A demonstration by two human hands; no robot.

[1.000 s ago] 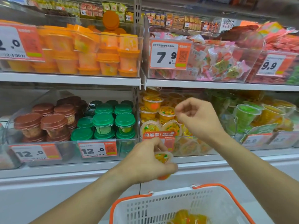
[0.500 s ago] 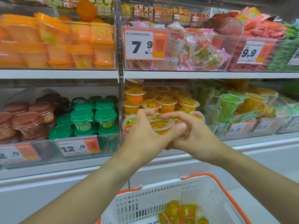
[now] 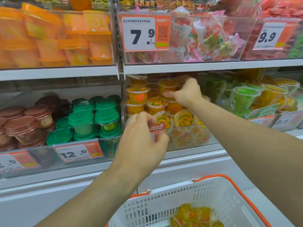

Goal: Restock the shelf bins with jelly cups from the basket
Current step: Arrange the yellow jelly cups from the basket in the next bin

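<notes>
Reaching my right hand (image 3: 185, 94), clamped on an orange jelly cup (image 3: 167, 86), into the nearly full bin (image 3: 188, 136); my left hand (image 3: 142, 138), fingers curled, grip unclear; more cups wait in the basket (image 3: 164, 208)

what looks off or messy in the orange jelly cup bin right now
Mostly the front row of the orange jelly cup bin: several cups lie tipped on their sides with lids facing outward, while the cups behind stand upright. Nothing looks spilled or damaged.
</notes>
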